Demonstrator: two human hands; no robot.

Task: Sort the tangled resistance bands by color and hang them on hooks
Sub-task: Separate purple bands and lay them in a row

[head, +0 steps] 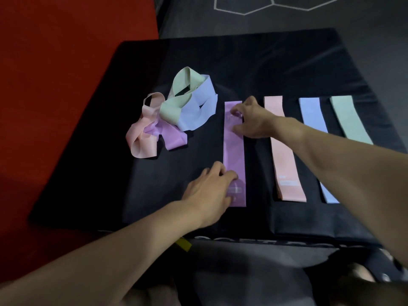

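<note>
A flat purple band lies lengthwise on the black mat. My left hand pinches its near end, the thumb showing through the thin band. My right hand pinches its far end, fingertips showing through the band. To the right, three bands lie flat in a row: pink, blue and green. At the left sits a tangled pile with a green band, a blue band, a pink band and a purple band twisted together. No hooks are in view.
Red floor borders the mat on the left. Grey floor with white hexagon lines lies beyond it. A yellow tag sticks out at the mat's near edge, and a shoe shows at bottom right.
</note>
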